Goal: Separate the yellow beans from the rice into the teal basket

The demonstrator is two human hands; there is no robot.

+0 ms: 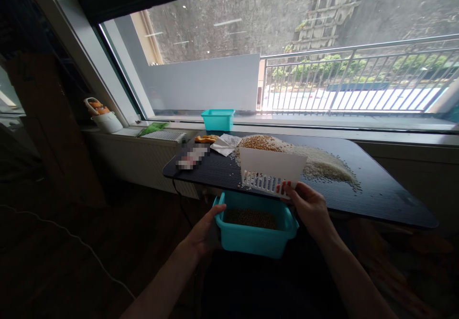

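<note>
My left hand (205,230) grips the left end of a teal plastic bin (253,241), thumb over its rim. Small brownish grains or beans (251,217) cover the bottom of the bin, which is held just in front of the table edge. Pinched in my right hand (311,210) is a white slotted plate (272,163), standing upright above the bin's far side with its slots along the lower edge. Behind the plate, an orange-yellow pile of kernels (261,142) lies against a spread of white rice-like grains (326,163) on the dark table (380,190).
A second teal bin (218,120) stands at the table's back edge by the window. Near it lie a crumpled white paper (226,144) and an orange-yellow item (206,138). A radiator (143,159) is to the left, and a white cable (79,240) crosses the floor.
</note>
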